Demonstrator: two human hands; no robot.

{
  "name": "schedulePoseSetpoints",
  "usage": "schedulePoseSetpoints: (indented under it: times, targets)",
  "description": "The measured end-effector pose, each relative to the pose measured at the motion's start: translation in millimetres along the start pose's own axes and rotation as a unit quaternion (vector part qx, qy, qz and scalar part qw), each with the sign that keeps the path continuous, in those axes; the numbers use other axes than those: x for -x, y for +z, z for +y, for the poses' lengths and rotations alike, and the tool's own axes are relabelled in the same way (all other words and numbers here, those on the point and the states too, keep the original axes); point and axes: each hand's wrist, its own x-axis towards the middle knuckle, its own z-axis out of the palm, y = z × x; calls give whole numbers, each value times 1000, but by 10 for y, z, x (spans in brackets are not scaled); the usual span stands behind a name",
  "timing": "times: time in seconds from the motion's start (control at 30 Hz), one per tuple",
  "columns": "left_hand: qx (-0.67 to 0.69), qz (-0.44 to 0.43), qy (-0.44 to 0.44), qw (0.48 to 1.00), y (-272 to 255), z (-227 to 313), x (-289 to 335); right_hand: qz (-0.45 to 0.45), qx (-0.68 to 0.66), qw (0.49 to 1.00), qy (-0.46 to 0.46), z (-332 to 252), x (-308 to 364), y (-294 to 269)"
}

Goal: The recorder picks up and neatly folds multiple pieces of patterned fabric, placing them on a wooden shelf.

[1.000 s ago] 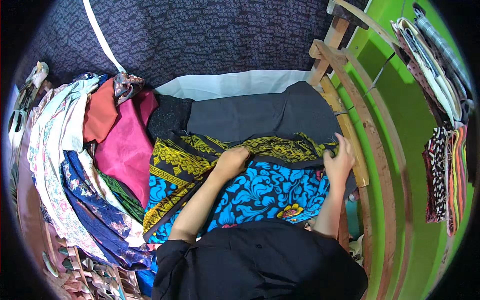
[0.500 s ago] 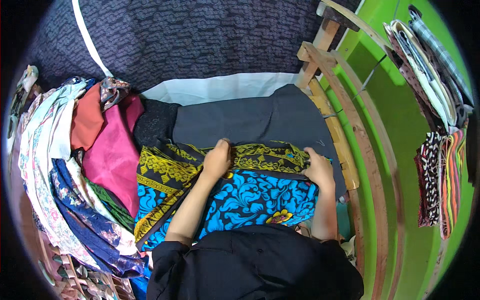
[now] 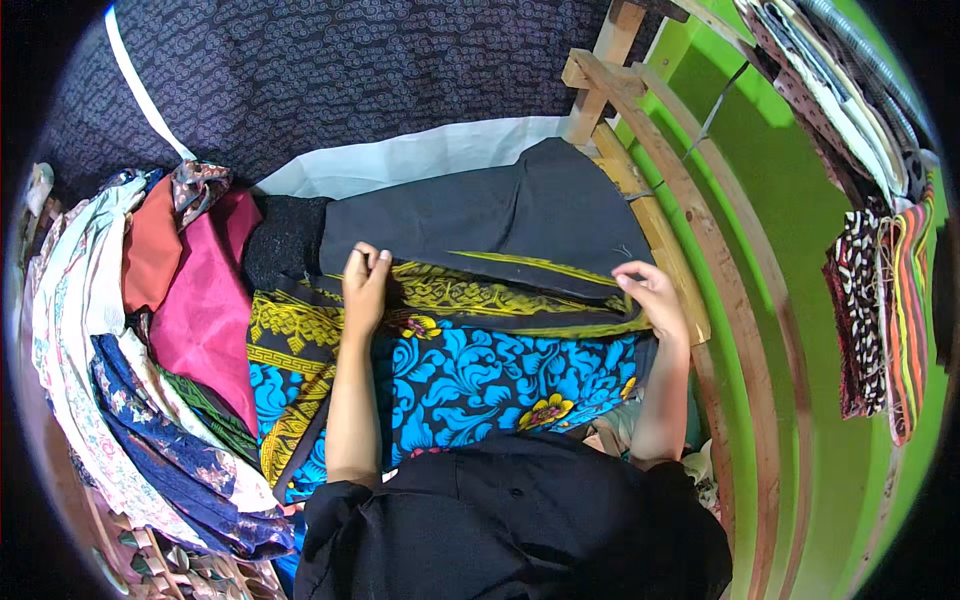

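Blue-floral black cloth with yellow-patterned border [image 3: 470, 365]: before me, nearer than flat dark-grey fabric [image 3: 430, 225]; edge best drawn evenly taut. My left grip [image 3: 366, 285]: pinching its upper edge. Right grip [image 3: 656, 300]: fingertips at its right end; whether pinching, I cannot tell.

The left hand [image 3: 366, 290] is now farther left, up at the top edge of the yellow-and-black border [image 3: 465, 292]. The right hand [image 3: 657, 300] is higher, its fingertips drawn closer together. Between the hands, the border's upper edge now shows a slanting yellow line.
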Motion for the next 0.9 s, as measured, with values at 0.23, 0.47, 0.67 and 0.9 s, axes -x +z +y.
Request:
schedulePoseSetpoints:
  times: [0.23, 0.47, 0.67, 0.9]
  targets:
    - [-140, 33, 117, 983, 36, 469, 179, 162, 316, 902, -244, -431, 43, 650]
    - [-82, 35, 136, 987, 100, 678, 340, 177, 431, 828, -311, -340, 9, 1500]
    - [-19, 59, 85, 994, -67, 623, 411, 266, 432, 815, -280, 66, -69, 1121]
    - [35, 112, 43, 992, -225, 514, 252, 345, 454, 783, -248, -11, 284, 525]
